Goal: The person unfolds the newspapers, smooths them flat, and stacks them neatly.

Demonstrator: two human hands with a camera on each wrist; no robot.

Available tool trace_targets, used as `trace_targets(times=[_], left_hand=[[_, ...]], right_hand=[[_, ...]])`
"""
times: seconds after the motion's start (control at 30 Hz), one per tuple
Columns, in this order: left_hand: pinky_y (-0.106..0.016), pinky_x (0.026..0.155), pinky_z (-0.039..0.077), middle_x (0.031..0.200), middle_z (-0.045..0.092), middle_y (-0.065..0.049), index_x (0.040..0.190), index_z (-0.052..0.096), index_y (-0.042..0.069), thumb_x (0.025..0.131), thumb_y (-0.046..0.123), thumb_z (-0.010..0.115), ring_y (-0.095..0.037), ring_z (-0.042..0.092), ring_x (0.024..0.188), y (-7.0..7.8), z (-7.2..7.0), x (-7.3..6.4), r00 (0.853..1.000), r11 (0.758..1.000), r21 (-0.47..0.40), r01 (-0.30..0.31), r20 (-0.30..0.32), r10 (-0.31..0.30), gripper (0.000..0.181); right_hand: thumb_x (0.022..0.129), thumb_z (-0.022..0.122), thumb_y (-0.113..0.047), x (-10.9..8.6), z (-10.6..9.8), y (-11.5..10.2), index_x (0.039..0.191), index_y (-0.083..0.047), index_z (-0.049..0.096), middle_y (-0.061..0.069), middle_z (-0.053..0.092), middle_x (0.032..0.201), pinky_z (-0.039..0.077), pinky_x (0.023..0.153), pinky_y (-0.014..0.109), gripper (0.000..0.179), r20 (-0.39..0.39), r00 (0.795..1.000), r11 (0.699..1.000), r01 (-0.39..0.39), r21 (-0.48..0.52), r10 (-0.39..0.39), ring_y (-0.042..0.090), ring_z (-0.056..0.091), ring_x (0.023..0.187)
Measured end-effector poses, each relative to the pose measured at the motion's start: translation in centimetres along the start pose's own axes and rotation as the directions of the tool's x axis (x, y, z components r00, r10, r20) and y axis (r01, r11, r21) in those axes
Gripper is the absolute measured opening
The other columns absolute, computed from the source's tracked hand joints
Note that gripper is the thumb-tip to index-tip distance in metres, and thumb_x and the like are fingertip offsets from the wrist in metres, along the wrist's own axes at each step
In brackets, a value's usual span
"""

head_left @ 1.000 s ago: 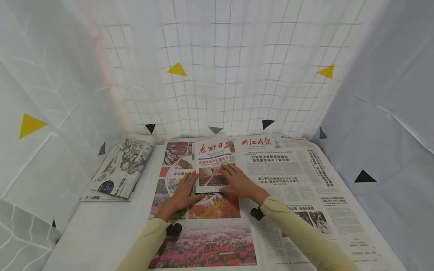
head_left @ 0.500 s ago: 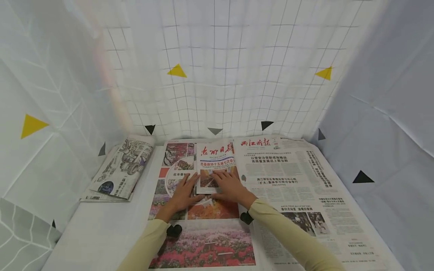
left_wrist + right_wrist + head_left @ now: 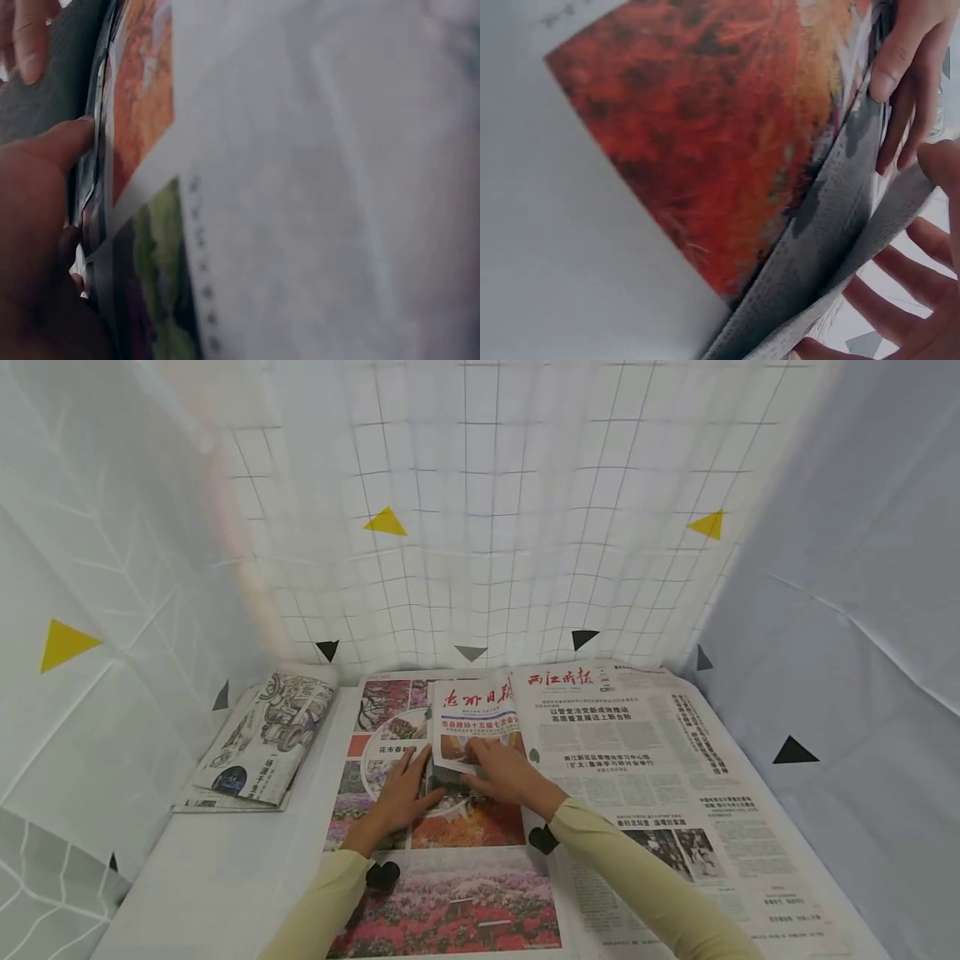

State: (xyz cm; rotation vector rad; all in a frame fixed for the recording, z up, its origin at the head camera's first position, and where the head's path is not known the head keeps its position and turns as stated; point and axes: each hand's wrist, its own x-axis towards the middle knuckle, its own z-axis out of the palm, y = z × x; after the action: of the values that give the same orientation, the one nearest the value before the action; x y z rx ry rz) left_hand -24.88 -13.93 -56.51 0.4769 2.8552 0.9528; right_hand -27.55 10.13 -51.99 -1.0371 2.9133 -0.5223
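A small folded newspaper (image 3: 472,714) with a red masthead lies on top of a spread newspaper (image 3: 465,893) with flower photos. My right hand (image 3: 502,768) pinches the near edge of its top layer. That layer (image 3: 904,202) is raised off the one below in the right wrist view, thumb on one side and fingers on the other. My left hand (image 3: 397,797) rests at the near left corner with fingers spread along the left side. Its thumb (image 3: 71,142) touches the near edge of the lower layers in the left wrist view.
Another folded newspaper (image 3: 262,735) with a machine drawing lies at the left on the white table (image 3: 202,860). A text page (image 3: 637,760) of the spread newspaper covers the right side. White hanging sheets (image 3: 480,527) with coloured triangles enclose the back and sides.
My right hand has moved left from the folded newspaper's right side to its near edge and has lifted the top layer there. My left hand has stayed nearly in place.
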Motion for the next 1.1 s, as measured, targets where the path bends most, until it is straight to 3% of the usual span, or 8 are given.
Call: trace_targets(times=[0.13,0.2,0.33,0.43,0.5,0.67,0.97,1.1], left_hand=[[-0.075,0.12,0.021,0.169,0.018,-0.031,0.164,0.02,0.005,0.101,0.04,0.064,-0.051,0.016,0.157,0.2,0.1,0.0,1.0,1.0,0.0,-0.013,-0.016,0.013,0.084],[-0.075,0.12,0.021,0.169,0.018,-0.032,0.164,0.021,0.004,0.101,0.04,0.064,-0.051,0.017,0.157,0.3,0.1,0.0,1.0,1.0,0.003,-0.013,-0.017,0.013,0.084],[-0.073,0.121,0.021,0.169,0.018,-0.03,0.164,0.022,0.005,0.101,0.04,0.065,-0.05,0.017,0.158,0.7,0.1,0.0,1.0,1.0,0.006,0.0,-0.014,0.0,0.084],[-0.073,0.122,0.022,0.169,0.019,-0.03,0.164,0.023,0.005,0.101,0.04,0.065,-0.049,0.018,0.158,0.8,0.1,0.0,1.0,1.0,0.013,0.0,-0.017,0.0,0.084],[-0.072,0.122,0.021,0.169,0.019,-0.029,0.164,0.022,0.005,0.101,0.04,0.065,-0.049,0.018,0.158,0.8,0.1,-0.1,1.0,1.0,0.018,-0.001,-0.017,0.001,0.084],[-0.073,0.122,0.019,0.169,0.017,-0.03,0.164,0.02,0.006,0.101,0.041,0.064,-0.049,0.016,0.158,0.4,0.3,-0.1,1.0,1.0,0.008,-0.019,-0.017,0.019,0.085],[-0.072,0.124,0.016,0.171,0.016,-0.027,0.166,0.016,0.008,0.101,0.046,0.061,-0.047,0.012,0.16,-0.4,0.5,0.0,0.999,0.999,0.022,-0.033,-0.019,0.033,0.087],[-0.074,0.122,0.017,0.17,0.016,-0.029,0.165,0.019,0.007,0.101,0.045,0.062,-0.048,0.013,0.159,-0.3,0.2,0.0,0.999,1.0,0.007,-0.025,-0.027,0.025,0.086]], right_hand=[[0.101,0.068,-0.032,0.4,-0.5,-0.3,0.124,-0.012,0.056,0.006,0.068,0.113,0.057,0.08,0.037,0.033,-0.112,0.994,1.0,0.017,-0.013,-0.019,0.019,0.069,0.098],[0.099,0.07,-0.027,0.6,-0.9,-0.4,0.119,-0.012,0.059,0.005,0.069,0.108,0.057,0.075,0.036,0.027,-0.213,0.976,0.999,0.037,-0.033,-0.043,0.018,0.069,0.092],[0.096,0.073,-0.021,0.9,-1.9,-0.7,0.108,-0.013,0.064,0.004,0.072,0.101,0.058,0.075,0.042,0.017,-0.421,0.902,0.993,0.057,-0.108,-0.098,0.021,0.07,0.085],[0.096,0.074,-0.02,1.1,-2.9,-0.5,0.107,-0.013,0.065,0.005,0.073,0.1,0.059,0.083,0.048,0.016,-0.516,0.851,0.986,0.013,-0.164,-0.097,0.024,0.072,0.091],[0.096,0.073,-0.021,1.1,-3.4,-0.1,0.109,-0.012,0.065,0.005,0.074,0.102,0.058,0.087,0.05,0.018,-0.556,0.829,0.982,-0.048,-0.182,-0.062,0.025,0.073,0.095],[0.096,0.072,-0.023,1.1,-4.5,1.3,0.109,-0.008,0.065,0.009,0.073,0.104,0.056,0.083,0.05,0.021,-0.638,0.769,0.969,-0.183,-0.168,0.035,0.026,0.071,0.09],[0.098,0.069,-0.026,0.4,-6.5,3.2,0.111,-0.005,0.064,0.014,0.072,0.101,0.052,0.068,0.048,0.025,-0.721,0.672,0.96,-0.278,-0.032,0.17,0.029,0.068,0.077],[0.1,0.065,-0.02,-0.3,-7.1,4.1,0.112,-0.008,0.064,0.011,0.076,0.094,0.048,0.053,0.039,0.018,-0.699,0.658,0.943,-0.324,0.072,0.279,0.024,0.067,0.065]])
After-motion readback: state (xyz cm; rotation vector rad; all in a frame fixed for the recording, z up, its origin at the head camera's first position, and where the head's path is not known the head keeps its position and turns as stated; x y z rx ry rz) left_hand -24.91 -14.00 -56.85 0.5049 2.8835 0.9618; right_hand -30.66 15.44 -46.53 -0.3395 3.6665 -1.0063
